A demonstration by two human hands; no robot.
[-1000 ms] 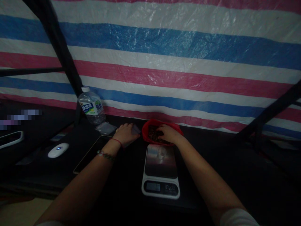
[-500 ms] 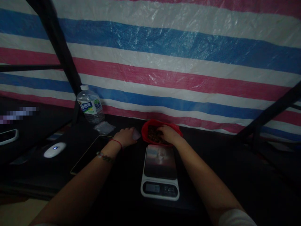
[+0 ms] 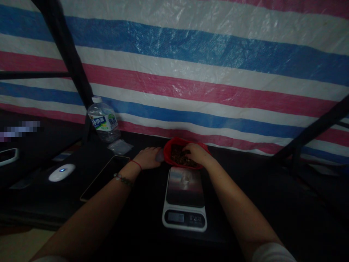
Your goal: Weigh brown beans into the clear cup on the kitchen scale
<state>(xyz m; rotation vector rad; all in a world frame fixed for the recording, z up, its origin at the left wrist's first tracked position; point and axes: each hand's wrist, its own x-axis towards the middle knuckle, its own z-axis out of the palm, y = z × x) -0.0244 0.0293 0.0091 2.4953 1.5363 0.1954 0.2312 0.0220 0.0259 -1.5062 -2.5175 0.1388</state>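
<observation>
My right hand (image 3: 196,153) reaches into a red plastic bag (image 3: 169,150), its bent fingers down among small dark-brown pieces (image 3: 178,155) too dim to name. My left hand (image 3: 147,158) is closed on a small clear plastic bag (image 3: 160,155) just left of the red one. Its fingertips are partly hidden. In front of the red bag lies a white kitchen scale (image 3: 184,198) with a dark, shiny plate and a lit display. On the plate is a small clear, roundish thing or a reflection; I cannot tell which.
A clear bottle (image 3: 104,122) stands at the back left, with a clear plastic packet (image 3: 120,147) before it. A dark tablet or phone (image 3: 102,178) lies by my left forearm. Farther left are a white mouse-shaped device (image 3: 62,172) and a phone (image 3: 9,156). Striped sheeting (image 3: 191,83) hangs behind.
My left hand has moved slightly right, bringing the small clear bag up to the red bag's edge. My right hand stays in the red bag, its fingers shifted a little.
</observation>
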